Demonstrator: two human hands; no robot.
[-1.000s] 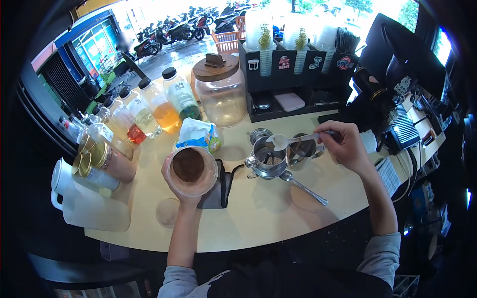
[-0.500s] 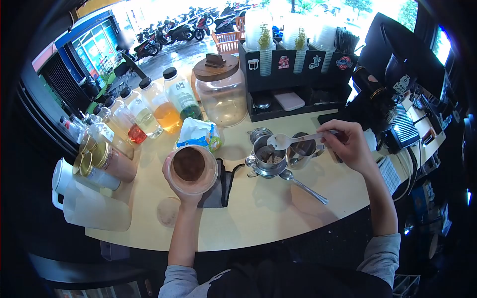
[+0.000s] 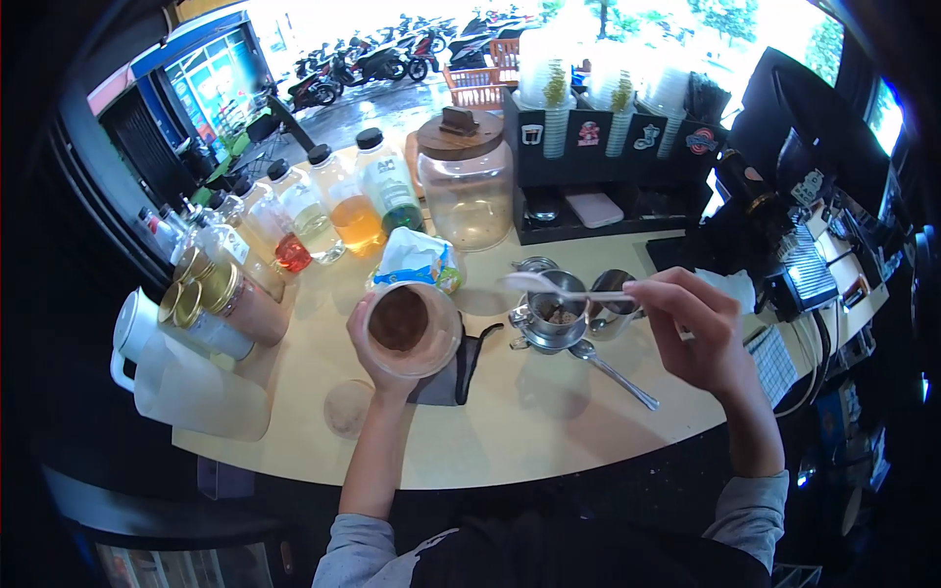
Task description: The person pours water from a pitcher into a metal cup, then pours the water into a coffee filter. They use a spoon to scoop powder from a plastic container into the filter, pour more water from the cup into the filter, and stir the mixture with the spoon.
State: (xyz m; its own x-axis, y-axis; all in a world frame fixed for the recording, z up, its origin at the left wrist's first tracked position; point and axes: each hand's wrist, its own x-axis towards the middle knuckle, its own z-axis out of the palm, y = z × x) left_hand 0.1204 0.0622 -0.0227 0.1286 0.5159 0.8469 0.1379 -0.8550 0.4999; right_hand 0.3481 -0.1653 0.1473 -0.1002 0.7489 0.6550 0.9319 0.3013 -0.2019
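Note:
My left hand (image 3: 384, 374) is wrapped round a clear plastic jar (image 3: 438, 338), tilted so its open mouth shows brown powder (image 3: 399, 318) inside. In my right hand (image 3: 696, 328), a pale spoon (image 3: 578, 294) is pinched by its handle. Its bowl, blurred by motion, hovers level above the near-left side of a metal cup (image 3: 551, 331) with brown contents. Right beside that cup stands a second metal cup (image 3: 613, 318). A steel spoon (image 3: 627, 380) lies on the counter in front. Below the jar, a round pale lid (image 3: 348, 410) rests flat.
Syrup bottles (image 3: 358, 223), lidded tins (image 3: 240, 294) and a white pitcher (image 3: 201, 392) line the left. A tissue pack (image 3: 420, 257) and dark cloth (image 3: 449, 380) lie near the jar. Behind stand a wooden-lidded glass jar (image 3: 466, 196) and black cup rack (image 3: 608, 147); an espresso machine (image 3: 809, 260) is right.
My right hand has lowered slightly and the spoon's bowl has moved left, from over the metal cup toward the jar. The camera view has shifted a little, and the left hand still holds the jar.

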